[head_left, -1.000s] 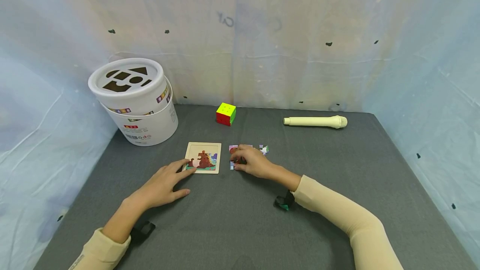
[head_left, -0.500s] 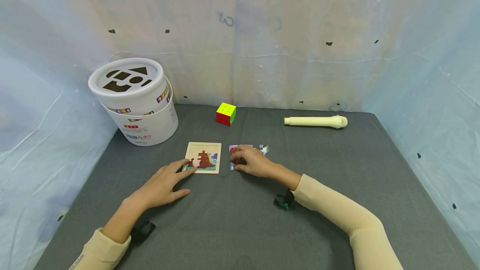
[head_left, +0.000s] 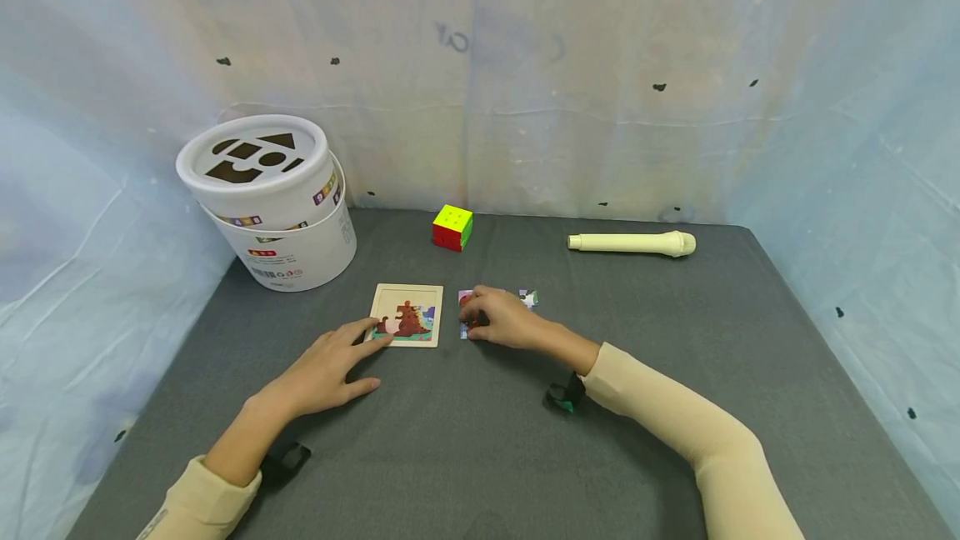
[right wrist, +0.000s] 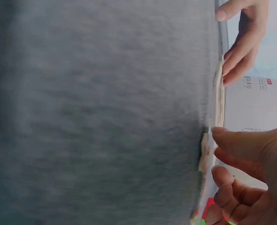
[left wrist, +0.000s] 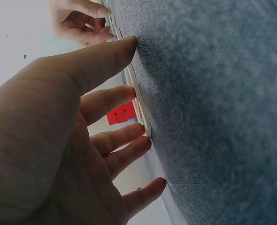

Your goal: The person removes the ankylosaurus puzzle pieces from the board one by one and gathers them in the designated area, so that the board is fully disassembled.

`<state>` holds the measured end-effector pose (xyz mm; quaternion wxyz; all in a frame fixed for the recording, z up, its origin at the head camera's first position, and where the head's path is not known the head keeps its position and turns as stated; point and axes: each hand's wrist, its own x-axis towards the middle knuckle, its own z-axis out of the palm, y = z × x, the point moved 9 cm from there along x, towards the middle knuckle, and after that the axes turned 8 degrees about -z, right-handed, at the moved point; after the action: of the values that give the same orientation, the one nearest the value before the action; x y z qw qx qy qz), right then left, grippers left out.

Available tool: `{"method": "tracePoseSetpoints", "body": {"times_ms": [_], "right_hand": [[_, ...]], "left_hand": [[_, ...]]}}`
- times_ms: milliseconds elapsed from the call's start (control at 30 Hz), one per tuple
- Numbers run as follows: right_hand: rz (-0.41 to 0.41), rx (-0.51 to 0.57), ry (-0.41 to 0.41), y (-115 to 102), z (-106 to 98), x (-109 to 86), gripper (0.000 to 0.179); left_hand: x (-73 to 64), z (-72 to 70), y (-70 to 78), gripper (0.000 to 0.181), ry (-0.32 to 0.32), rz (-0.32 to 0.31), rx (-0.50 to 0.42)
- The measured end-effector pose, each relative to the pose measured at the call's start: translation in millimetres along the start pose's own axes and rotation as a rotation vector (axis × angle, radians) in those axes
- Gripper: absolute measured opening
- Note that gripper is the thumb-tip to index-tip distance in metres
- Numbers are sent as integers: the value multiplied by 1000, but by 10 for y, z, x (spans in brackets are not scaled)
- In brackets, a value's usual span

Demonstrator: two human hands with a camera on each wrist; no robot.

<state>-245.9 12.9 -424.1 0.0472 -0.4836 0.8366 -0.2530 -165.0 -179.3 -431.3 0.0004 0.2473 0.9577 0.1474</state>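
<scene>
A wooden puzzle tray [head_left: 407, 290] holds a partly filled picture of a brown dinosaur. My left hand [head_left: 322, 369] rests at the tray's left edge, fingers spread and fairly straight, with the thumb on the cloth. In the left wrist view, its fingertips touch the tray's edge. To the tray's right, my right hand [head_left: 501, 319] bends over several loose puzzle pieces [head_left: 464, 330]. Its thumb and fingers are curled round a piece low on the cloth, and the hand hides most of it. Another loose puzzle piece [head_left: 528, 298] lies just beyond that hand.
A red, green and yellow puzzle cube [head_left: 452, 228] sits behind the tray. A white lidded bucket [head_left: 300, 252] with shape cutouts stands at the back left. A cream microphone-shaped stick [head_left: 626, 243] lies at the back right. Grey cloth [head_left: 450, 457] covers the table.
My right hand and forearm have shifted very slightly back and to the left over the loose pieces. The left hand and the tray have stayed in place.
</scene>
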Motion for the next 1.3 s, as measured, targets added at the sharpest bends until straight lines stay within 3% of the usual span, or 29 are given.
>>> {"method": "tracePoseSetpoints", "body": {"times_ms": [200,467,667,900,1300], "right_hand": [[7,7,9,-65,-39,185,29],[13,271,-20,-141,105,540,48],[57,361,-20,-160,230,739,54],[85,276,-37,-166,356,844,56],[91,157,-65,-209,366,832,54]], "left_hand": [[-5,5,-8,62,-1,0,9],[-21,34,-16,62,-7,-6,7],[-28,29,-21,62,-3,-12,6],[-14,47,-21,62,-11,-8,18],[-7,38,-15,63,-12,-3,24]]}}
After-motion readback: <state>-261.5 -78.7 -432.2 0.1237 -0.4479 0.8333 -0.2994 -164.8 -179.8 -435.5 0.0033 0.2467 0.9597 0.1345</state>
